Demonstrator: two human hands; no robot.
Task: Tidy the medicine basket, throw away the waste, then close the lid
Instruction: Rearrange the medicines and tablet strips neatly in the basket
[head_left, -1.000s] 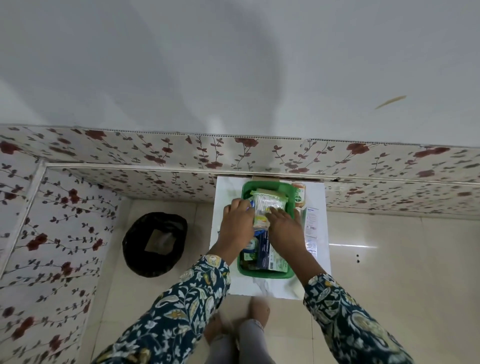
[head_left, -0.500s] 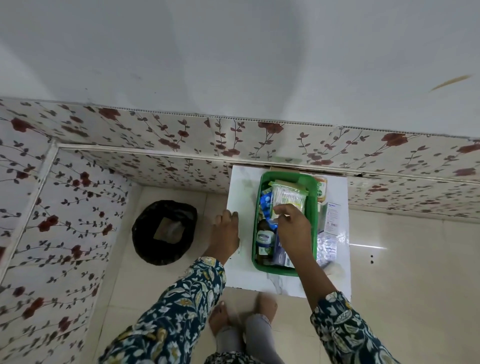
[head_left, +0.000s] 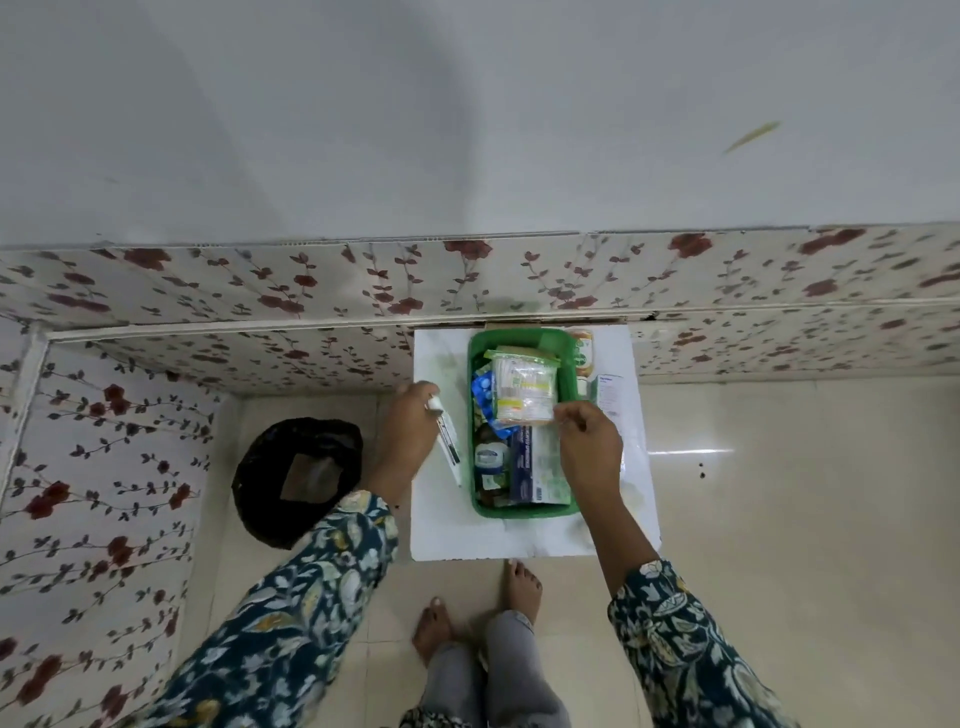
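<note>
Head cam: my left hand (head_left: 410, 434) is gripping a white tube (head_left: 448, 441), while my right hand (head_left: 589, 447) pinches a clear packet (head_left: 524, 387) over the green basket (head_left: 524, 512) between them. Bin (head_left: 297, 470)'s just left, so I'd swing the tube straight over.

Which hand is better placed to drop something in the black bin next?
Left. The left hand already holds a white tube outside the green basket, on the side where the black bin stands. The right hand is over the basket.
</note>
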